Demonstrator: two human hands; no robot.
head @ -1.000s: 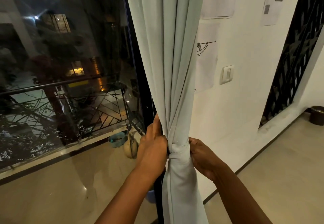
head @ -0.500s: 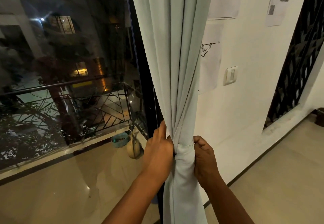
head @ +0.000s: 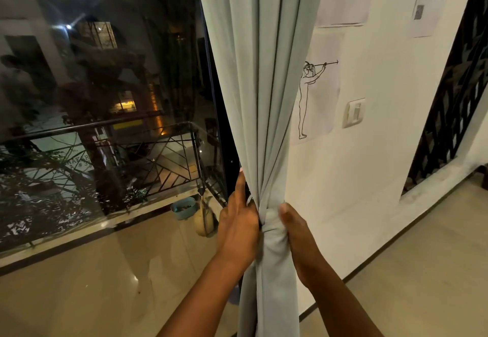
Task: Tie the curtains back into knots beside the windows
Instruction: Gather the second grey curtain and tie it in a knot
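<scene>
Two hands, left hand (head: 239,227) and right hand (head: 297,233), grip tight the pale curtain (head: 260,86) around its bunched knot (head: 272,227)

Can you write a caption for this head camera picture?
Two hands, left and right, grip the knot in a pale curtain beside the window.

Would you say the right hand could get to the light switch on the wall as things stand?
Probably yes. The right hand grips the knot in the curtain, so it must let go first. The wall up to the light switch looks unobstructed.
</scene>
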